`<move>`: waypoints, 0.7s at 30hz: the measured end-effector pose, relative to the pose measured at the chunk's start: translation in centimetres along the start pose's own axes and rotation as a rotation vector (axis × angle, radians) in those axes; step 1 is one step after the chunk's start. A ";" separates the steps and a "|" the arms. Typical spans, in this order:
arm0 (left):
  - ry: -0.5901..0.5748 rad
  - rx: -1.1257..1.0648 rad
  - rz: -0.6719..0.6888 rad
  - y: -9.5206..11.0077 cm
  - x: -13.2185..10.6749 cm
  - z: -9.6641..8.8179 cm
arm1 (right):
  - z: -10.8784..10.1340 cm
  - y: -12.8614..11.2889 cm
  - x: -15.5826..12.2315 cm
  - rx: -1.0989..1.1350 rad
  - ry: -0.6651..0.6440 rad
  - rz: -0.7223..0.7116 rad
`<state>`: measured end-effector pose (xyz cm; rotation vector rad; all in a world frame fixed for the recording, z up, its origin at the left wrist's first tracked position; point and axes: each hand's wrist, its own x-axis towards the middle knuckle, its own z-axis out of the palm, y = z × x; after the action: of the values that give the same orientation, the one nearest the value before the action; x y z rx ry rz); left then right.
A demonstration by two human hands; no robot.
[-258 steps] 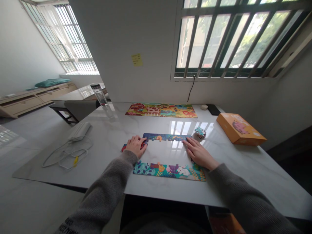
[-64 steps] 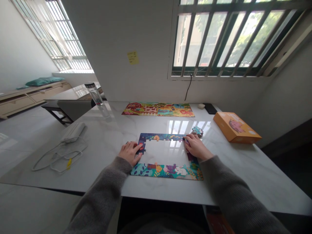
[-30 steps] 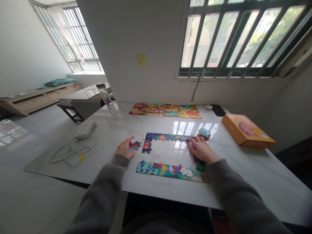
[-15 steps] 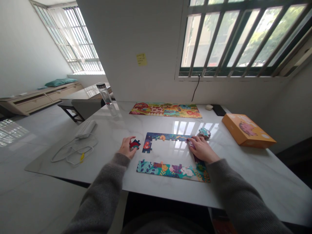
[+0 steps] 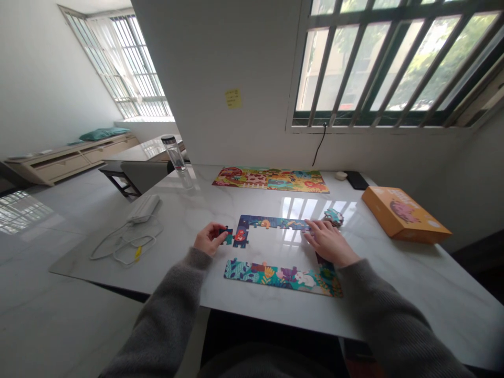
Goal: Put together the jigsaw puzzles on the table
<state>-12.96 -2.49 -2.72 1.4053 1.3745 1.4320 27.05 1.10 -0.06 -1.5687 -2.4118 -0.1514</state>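
A half-built jigsaw lies on the white table (image 5: 394,273): a dark blue top strip (image 5: 271,223), a leafy bottom strip (image 5: 281,274) and a right side under my wrist. My left hand (image 5: 208,239) pinches a loose puzzle piece (image 5: 226,236) just left of the red-and-blue corner piece (image 5: 240,236) of the top strip. My right hand (image 5: 328,242) rests flat with fingers stretched on the right end of the top strip. A small pile of loose pieces (image 5: 334,216) sits just beyond its fingertips.
A finished colourful puzzle (image 5: 271,179) lies at the table's back. An orange box (image 5: 405,214) stands at the right, a dark phone (image 5: 357,180) behind it. A white power pack with cables (image 5: 136,226) and a clear bottle (image 5: 175,155) are on the left.
My left hand picked up the loose piece lying left of the frame and carried it right, close to the top strip's corner piece. My right hand stayed put.
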 end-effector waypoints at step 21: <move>-0.184 -0.089 -0.060 2.2 -1.3 2.0 | -0.5 -16.7 3.7 0.396 0.137 -0.629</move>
<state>-10.37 -3.73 -1.20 1.3898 1.2118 1.2764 10.55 -2.61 2.29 -0.5893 -2.5365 0.0971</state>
